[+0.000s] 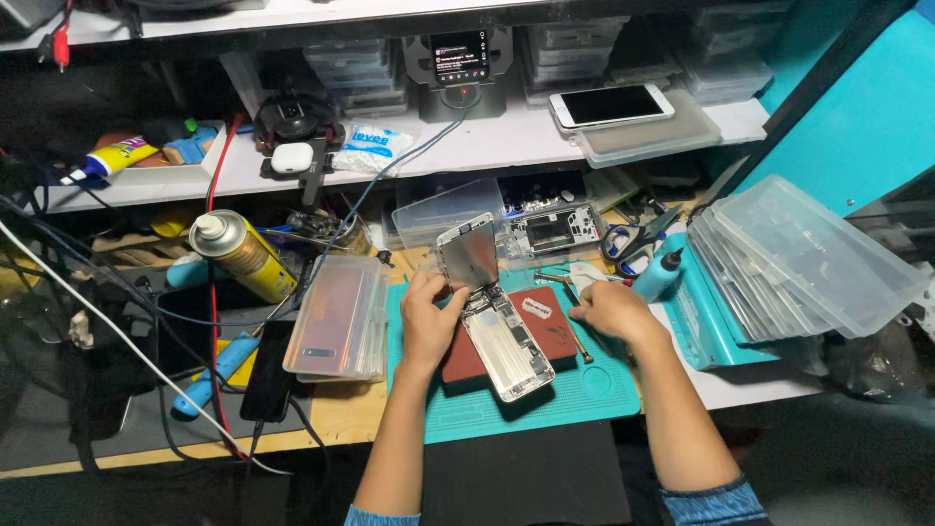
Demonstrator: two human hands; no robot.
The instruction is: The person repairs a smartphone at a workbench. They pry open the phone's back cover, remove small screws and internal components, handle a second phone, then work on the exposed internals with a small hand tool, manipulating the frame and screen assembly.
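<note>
Our left fingers (450, 288) are pinched on the lower edge of the lifted screen panel (468, 253), which stands tilted up and open above the phone body (506, 341). The left hand (429, 317) rests against the left side of that opened phone, whose bare insides face up. It lies aslant on a dark red pad (555, 326) on the teal work mat (584, 390). Our right hand (609, 310) lies curled at the pad's right edge, fingers drawn together; whether they pinch anything, we cannot tell. A razor blade (535, 309) sits on the pad between our hands. A pink phone (331, 312) lies left of the mat, clear boxes (808, 258) to the right
</note>
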